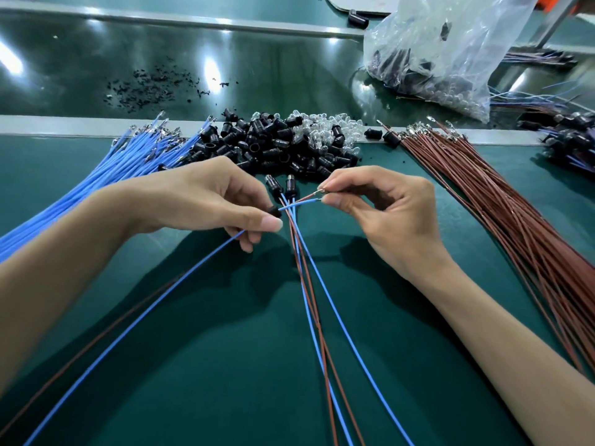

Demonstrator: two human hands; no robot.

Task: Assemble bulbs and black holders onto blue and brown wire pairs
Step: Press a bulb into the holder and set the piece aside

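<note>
Running up the green mat (225,365) toward the hands are a few long wires (304,272), blue and brown. The left hand (206,201) pinches a small black holder (274,211) between thumb and first finger, just above the mat. A blue wire (180,278) goes into the hand from below and comes out through the holder. The right hand (386,214) pinches the shiny metal tips of that blue wire and of a brown wire (307,197). Between the 2 hands are 2 finished pieces (290,183), each a black holder with a bulb in it and wires trailing back. Just past them sits a pile of black holders (273,146) mixed with clear bulbs (322,130). A bunch of blue wires (122,162) lies to the left of the pile and a bunch of brown wires (483,194) to the right. Farther off are black crumbs (151,88) on a dark shiny belt (80,59), and a plastic bag (444,49) with more parts inside.
</note>
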